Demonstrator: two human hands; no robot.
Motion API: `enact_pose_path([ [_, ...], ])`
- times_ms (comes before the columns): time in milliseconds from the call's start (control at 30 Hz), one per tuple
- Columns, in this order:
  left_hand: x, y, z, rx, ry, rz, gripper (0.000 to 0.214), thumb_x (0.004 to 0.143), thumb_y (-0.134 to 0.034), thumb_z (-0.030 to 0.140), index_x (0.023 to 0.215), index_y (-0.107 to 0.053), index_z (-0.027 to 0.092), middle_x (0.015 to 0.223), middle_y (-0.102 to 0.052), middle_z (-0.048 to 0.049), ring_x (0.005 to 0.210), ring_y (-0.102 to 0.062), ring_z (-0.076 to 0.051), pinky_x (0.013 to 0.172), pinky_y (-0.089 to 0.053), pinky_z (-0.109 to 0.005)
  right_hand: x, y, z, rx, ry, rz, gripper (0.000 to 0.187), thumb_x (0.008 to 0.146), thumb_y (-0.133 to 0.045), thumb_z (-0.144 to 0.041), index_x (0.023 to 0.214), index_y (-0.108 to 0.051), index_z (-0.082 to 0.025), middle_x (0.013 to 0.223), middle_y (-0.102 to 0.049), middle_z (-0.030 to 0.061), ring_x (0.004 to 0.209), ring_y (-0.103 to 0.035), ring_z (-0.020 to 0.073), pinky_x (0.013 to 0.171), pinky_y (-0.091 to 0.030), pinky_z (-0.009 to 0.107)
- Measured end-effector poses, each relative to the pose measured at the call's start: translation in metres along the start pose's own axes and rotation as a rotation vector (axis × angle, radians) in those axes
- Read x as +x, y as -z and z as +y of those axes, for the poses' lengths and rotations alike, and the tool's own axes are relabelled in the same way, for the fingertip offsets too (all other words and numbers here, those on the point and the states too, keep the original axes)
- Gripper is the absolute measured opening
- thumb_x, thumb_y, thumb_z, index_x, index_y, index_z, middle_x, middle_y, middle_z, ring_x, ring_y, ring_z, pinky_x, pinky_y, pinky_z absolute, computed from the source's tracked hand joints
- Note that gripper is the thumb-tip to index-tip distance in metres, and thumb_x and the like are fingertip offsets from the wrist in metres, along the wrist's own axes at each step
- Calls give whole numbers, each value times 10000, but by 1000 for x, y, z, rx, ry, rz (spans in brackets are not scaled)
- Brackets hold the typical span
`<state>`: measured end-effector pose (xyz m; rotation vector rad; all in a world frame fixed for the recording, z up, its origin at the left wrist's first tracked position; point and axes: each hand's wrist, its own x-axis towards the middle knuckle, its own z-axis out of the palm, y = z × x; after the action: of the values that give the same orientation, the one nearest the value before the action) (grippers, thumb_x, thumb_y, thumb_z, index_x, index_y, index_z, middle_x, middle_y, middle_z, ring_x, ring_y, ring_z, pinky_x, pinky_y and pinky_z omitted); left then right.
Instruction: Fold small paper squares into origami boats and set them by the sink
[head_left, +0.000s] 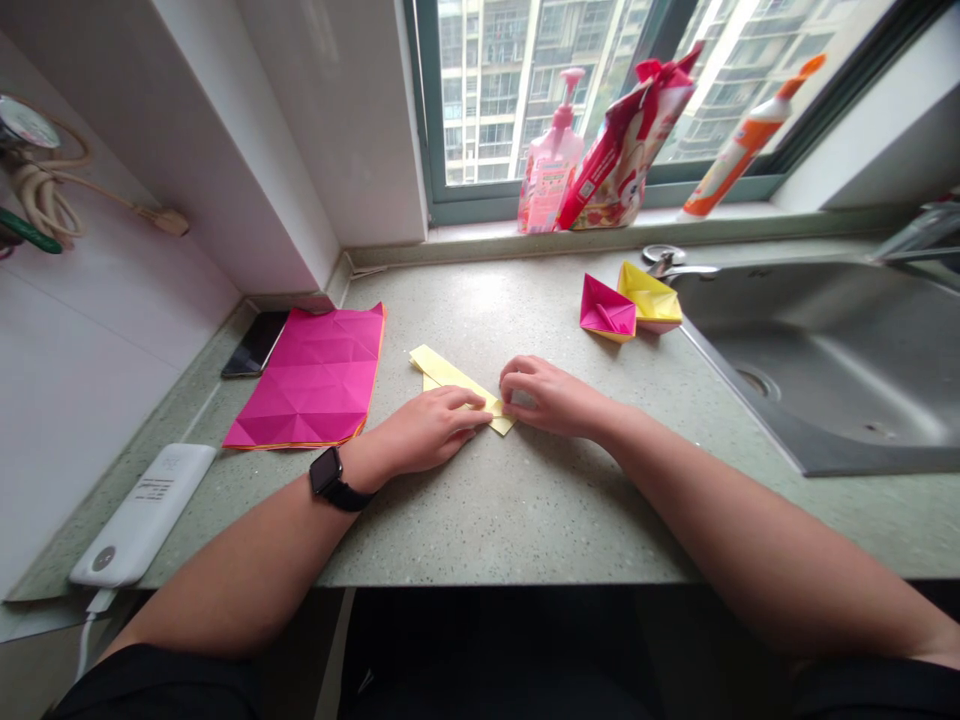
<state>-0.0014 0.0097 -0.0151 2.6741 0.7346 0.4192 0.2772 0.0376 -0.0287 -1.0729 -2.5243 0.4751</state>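
A folded strip of pale yellow paper (442, 368) lies slantwise on the counter in front of me. My left hand (431, 430), with a black watch on its wrist, rests on the strip with its fingers stretched along it. At the strip's right end, the curled fingers of my right hand (551, 395) pinch the paper edge. The fingertips partly cover that end. Left of my hands is a stack of creased magenta and orange paper (315, 375). Two folded paper boats, one magenta (606, 310) and one yellow (651, 297), stand beyond my right hand.
A steel sink (825, 350) takes up the right side. On the window sill stand a pink pump bottle (551, 175), a red bag (630, 150) and an orange-white bottle (739, 155). A phone (253, 345) and a white power bank (146, 515) lie at the left.
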Motion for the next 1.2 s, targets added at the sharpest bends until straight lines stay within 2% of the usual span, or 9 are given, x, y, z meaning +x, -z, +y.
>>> enact_pose_path([
  [300,2,-4,3,91,2,-28,333,1122,-560,256,1416,-718,262,1422,-682,-122,1318,-648,-286,1146,-554,-482,0,0,6,36,-29,20,179,929,-780,-256,1107,-771,-256,1215,-703,106,1187,-669,299,1071,-554,488],
  [600,10,-15,18,239,86,-47,412,1137,-542,465,1480,-684,286,1374,-628,-139,1309,-573,-333,1191,-476,-532,1,2,9,70,-43,9,109,980,-706,-228,1071,-764,-247,1201,-699,112,1182,-675,287,1091,-553,476],
  [833,15,-27,26,320,130,-8,560,1076,-603,631,1529,-649,304,1294,-607,-140,1248,-546,-347,1155,-473,-542,2,5,8,96,-63,-7,125,984,-692,-234,1066,-781,-264,1213,-707,102,1199,-674,290,1109,-548,483],
  [967,16,-19,28,291,131,-26,486,1099,-593,587,1462,-693,279,1264,-635,-133,1216,-578,-326,1121,-502,-509,2,6,7,109,-60,-6,111,982,-707,-264,1063,-783,-261,1201,-706,104,1199,-673,291,1118,-542,485],
  [1200,16,-6,27,149,151,-34,281,1139,-577,371,1099,-778,179,1169,-728,-106,1115,-679,-269,1027,-573,-444,2,5,4,96,-68,-9,118,962,-760,-320,1062,-787,-263,1215,-697,106,1222,-662,304,1129,-531,489],
])
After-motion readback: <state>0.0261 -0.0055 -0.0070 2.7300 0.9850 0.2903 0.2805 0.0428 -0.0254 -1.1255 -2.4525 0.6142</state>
